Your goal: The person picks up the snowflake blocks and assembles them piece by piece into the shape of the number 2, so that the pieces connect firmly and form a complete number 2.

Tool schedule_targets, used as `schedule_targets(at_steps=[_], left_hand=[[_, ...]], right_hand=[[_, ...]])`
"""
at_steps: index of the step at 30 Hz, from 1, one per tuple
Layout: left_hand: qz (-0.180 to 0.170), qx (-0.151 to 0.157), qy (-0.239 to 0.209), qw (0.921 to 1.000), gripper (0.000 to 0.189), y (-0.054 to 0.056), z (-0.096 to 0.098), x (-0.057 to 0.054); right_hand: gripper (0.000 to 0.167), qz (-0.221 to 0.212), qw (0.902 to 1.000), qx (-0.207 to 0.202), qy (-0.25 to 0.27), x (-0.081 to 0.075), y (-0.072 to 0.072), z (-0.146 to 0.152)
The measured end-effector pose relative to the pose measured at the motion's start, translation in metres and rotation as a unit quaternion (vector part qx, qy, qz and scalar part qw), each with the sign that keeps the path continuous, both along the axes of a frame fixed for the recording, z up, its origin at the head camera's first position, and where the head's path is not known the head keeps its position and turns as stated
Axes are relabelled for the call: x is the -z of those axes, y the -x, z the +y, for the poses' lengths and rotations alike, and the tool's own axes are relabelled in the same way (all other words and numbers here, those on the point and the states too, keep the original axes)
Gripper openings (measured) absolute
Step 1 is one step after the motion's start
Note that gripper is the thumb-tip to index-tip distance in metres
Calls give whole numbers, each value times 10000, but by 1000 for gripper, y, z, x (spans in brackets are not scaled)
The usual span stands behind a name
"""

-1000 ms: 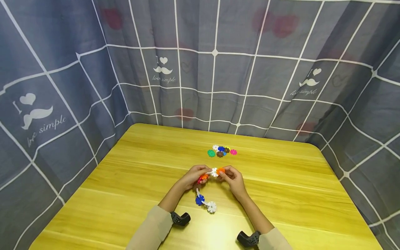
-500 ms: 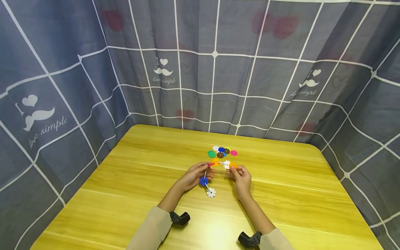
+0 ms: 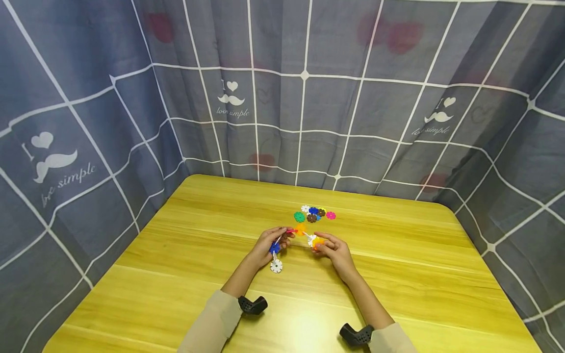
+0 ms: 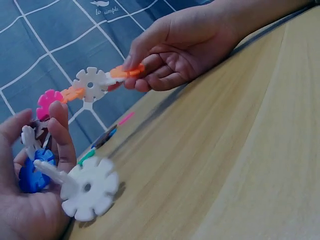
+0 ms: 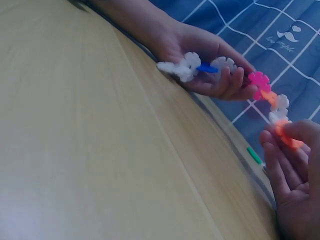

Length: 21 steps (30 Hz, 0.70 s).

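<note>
A chain of notched flower-shaped plastic discs hangs between my two hands, above the table. My right hand (image 3: 339,252) pinches the orange disc (image 4: 131,71) at one end between thumb and fingers. Beside that disc come white discs (image 4: 90,75), another orange one (image 4: 74,94) and a pink disc (image 4: 48,103). At a dark disc just past the pink one, my left hand (image 3: 266,243) grips the chain, its fingers partly hiding it. From there a blue disc (image 4: 33,176) lies against the left palm, and a white end disc (image 4: 100,189) dangles beside the palm.
Loose discs lie in a small group beyond the hands: green (image 3: 299,216), brown (image 3: 311,218), blue (image 3: 313,210), white (image 3: 304,208), pink (image 3: 331,215) and others. The wooden table (image 3: 176,274) is enclosed by a grey checked curtain (image 3: 278,98).
The hands first spread apart, stretching the chain; then the right hand came slightly back left and down. The blue and white tail swung left, against the left hand.
</note>
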<state>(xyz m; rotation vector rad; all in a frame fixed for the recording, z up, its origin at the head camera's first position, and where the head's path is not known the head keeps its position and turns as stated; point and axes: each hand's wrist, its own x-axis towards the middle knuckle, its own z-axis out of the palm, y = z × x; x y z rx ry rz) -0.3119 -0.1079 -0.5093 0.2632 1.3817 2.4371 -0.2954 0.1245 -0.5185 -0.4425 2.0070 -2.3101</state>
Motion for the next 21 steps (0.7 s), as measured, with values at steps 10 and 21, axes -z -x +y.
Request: schedule_targets(at_steps=[10, 21], left_hand=[[-171, -77, -494, 9986, 36, 2, -3, -1], [-129, 115, -860, 9961, 30, 0, -3, -2]], right_hand=[[32, -174, 9992, 63, 361, 1, 0, 1], [24, -142, 9999, 65, 10, 2, 0, -3]])
